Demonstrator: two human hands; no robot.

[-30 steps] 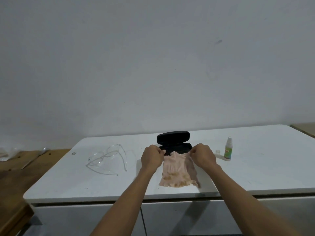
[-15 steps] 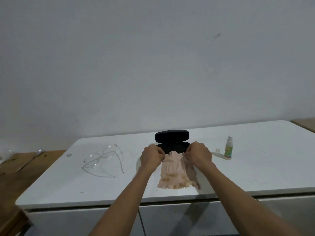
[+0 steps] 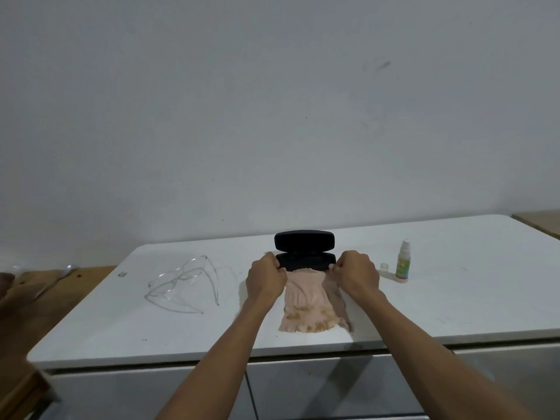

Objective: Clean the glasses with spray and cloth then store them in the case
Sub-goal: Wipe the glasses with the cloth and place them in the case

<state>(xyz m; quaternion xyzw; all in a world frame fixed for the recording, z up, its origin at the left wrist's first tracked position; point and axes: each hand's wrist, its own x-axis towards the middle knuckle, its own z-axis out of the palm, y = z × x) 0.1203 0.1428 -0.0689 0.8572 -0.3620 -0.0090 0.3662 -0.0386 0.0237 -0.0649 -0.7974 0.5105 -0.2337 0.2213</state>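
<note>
A pink cloth with tan patterning lies on the white table, its near edge by the table's front. My left hand and my right hand each pinch one far corner of the cloth, right against the front of the open black glasses case. The case's lid stands up behind its base. Clear-framed glasses lie on the table to the left, arms unfolded, apart from both hands. A small white spray bottle with a green label stands upright to the right.
A small white cap sits beside the bottle. A grey wall rises behind the table. Wooden surfaces adjoin the table at the left and far right. Drawer fronts show below the table's front edge.
Both hands with the cloth's far corners have shifted slightly toward the case. The camera view has moved a little; the glasses, case and bottle stay in place.
</note>
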